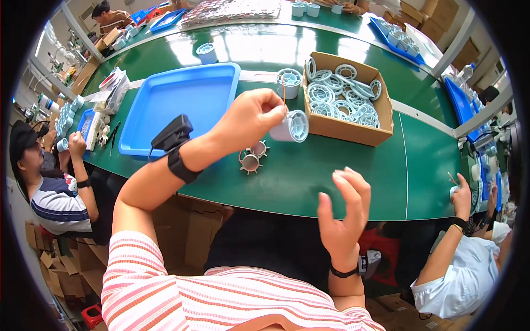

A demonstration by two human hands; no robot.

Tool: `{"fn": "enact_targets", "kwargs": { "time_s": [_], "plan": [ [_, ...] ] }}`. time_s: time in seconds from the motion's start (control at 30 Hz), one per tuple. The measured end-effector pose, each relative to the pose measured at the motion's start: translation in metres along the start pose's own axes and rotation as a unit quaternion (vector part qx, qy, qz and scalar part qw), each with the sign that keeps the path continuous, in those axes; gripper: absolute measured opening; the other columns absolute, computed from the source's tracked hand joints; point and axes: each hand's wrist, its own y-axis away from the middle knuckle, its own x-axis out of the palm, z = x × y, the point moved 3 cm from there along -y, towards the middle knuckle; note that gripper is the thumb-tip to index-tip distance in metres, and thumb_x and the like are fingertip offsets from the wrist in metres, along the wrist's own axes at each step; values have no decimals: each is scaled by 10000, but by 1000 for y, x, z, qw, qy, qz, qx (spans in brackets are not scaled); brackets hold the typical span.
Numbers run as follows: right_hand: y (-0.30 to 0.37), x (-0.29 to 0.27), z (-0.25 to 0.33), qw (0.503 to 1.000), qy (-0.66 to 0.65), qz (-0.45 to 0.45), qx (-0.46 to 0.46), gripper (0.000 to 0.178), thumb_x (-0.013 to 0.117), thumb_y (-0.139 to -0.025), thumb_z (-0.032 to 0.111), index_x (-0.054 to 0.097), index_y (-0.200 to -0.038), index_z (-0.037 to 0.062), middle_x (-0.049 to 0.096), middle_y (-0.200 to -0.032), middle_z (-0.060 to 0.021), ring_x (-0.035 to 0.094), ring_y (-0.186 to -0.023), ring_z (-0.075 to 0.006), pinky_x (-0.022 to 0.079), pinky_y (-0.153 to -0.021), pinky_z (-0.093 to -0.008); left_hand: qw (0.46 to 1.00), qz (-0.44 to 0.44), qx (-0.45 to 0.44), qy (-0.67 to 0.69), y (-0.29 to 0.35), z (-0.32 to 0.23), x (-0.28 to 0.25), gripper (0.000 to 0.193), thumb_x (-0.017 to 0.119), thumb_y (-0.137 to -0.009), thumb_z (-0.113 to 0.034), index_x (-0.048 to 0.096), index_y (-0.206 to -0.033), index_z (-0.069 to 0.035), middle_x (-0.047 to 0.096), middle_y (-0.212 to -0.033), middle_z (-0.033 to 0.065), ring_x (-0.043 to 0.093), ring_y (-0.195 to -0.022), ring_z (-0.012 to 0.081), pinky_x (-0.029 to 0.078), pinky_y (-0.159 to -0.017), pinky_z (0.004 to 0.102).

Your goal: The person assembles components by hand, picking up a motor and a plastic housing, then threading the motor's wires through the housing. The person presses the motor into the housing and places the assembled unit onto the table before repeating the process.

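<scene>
My left hand reaches over the table, thumb and forefinger pinched on a thin orange-red wire that sticks up from the fingertips. Right beside those fingers is a light blue plastic cylinder with a spoked round end turned to the right. Whether it hangs from the wire or touches the table, I cannot tell. My right hand is raised above the table's front edge, fingers apart and holding nothing. Two small round metal parts with prongs lie on the green tabletop below my left hand.
An empty blue tray lies at the left. Another light blue cylinder stands beside a cardboard box of pale blue spoked rings. Farther back stands one more cylinder. People work at both sides and across the table.
</scene>
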Motion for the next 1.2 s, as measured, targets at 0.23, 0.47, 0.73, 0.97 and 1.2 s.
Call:
{"fn": "enact_targets", "kwargs": {
  "time_s": [0.23,0.47,0.73,0.97,1.2],
  "plan": [
    [-20,33,4,999,17,42,2,568,859,-734,73,649,-1261,59,591,-1293,-148,633,-1088,-357,522,-947,-431,954,14,-38,298,67,-8,39,161,654,-980,-110,647,-961,50,677,-921,44,617,-780,83,508,-685,238],
    [-20,38,-7,982,33,184,-5,476,860,-679,62,678,-1118,78,562,-1134,-120,630,-924,-305,538,-746,-397,981,-45,-47,185,80,20,67,102,655,-957,-64,647,-936,36,651,-898,65,633,-756,108,499,-666,257],
    [-21,43,-12,974,35,222,3,319,784,-698,28,634,-978,47,516,-1015,-116,597,-810,-295,506,-677,-399,982,-91,96,-137,79,7,25,170,699,-929,-79,662,-1057,27,667,-1052,145,661,-834,240,540,-741,324],
    [-20,46,-12,974,43,221,-19,297,775,-702,32,629,-960,44,523,-1004,-113,590,-800,-289,497,-669,-392,942,-65,86,-319,77,21,3,247,695,-926,-144,655,-1122,1,650,-1161,186,667,-944,347,551,-851,404],
    [-20,48,-12,975,43,215,-19,287,769,-704,25,624,-951,46,531,-994,-112,591,-803,-293,497,-675,-396,941,0,-4,-338,69,9,11,257,722,-903,-163,598,-1047,10,665,-1131,143,670,-938,321,547,-806,402]
  ]
}}
